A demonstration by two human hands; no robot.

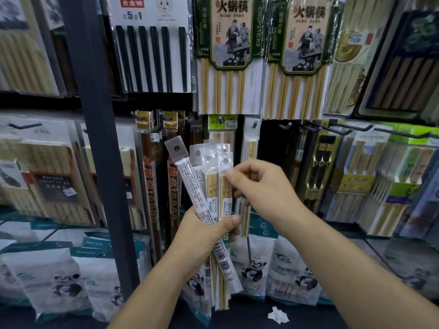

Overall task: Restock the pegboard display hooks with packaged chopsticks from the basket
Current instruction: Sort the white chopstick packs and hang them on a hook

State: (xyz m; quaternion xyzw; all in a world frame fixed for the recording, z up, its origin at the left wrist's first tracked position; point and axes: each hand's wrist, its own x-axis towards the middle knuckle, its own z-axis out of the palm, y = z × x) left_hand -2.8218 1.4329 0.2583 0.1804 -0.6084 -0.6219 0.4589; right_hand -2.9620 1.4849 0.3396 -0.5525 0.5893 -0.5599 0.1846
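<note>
My left hand (209, 233) grips a fanned bundle of several clear-wrapped chopstick packs (202, 184) by their middle, hang holes at the top. My right hand (259, 186) pinches the upper part of the rightmost pack in that bundle. Behind them, pegboard hooks carry hanging packs: a green-headed pale pack (222, 129) and a narrow pale pack on a short hook (254, 124). To the right, a dark hook (286, 127) sticks out over a dark gap. No basket is in view.
A dark upright post (99, 138) stands left of the bundle. Large hot-pot chopstick packs (228, 55) hang above. Long bare hooks (351, 129) jut out at the right. Panda-printed bags (256, 264) line the low shelf, and a crumpled white scrap (278, 314) lies on the floor.
</note>
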